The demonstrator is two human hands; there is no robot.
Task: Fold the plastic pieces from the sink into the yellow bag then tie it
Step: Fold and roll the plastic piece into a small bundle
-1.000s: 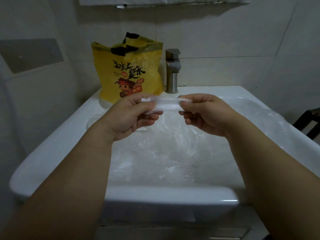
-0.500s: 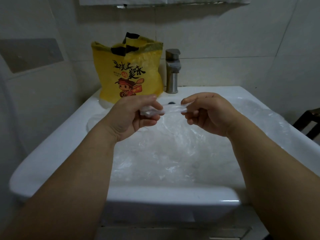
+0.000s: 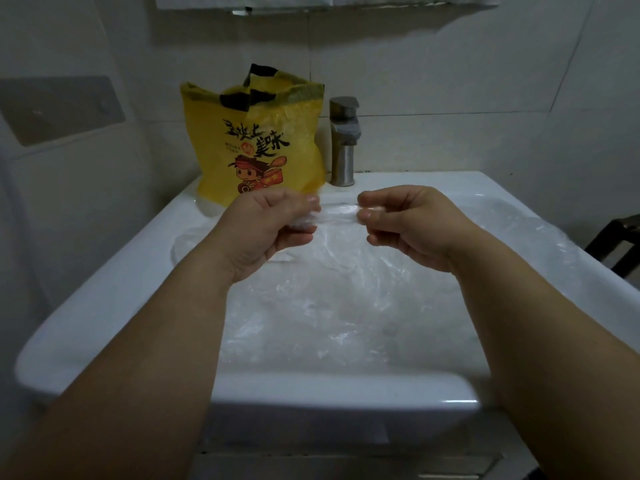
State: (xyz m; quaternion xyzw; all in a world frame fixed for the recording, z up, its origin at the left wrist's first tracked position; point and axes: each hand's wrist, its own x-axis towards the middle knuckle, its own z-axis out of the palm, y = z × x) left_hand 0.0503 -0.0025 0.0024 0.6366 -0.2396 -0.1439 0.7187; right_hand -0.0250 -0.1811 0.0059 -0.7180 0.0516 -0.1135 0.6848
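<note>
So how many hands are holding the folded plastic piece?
2. The left hand pinches the left end of the plastic piece, the right hand the right end, above the sink.

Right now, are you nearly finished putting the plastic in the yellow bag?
Not nearly. The left hand and right hand pinch one folded strip of clear plastic above the sink. Lots more crumpled plastic lies in it. The yellow bag stands open and untied by the tap; what's inside it I cannot tell.
</note>
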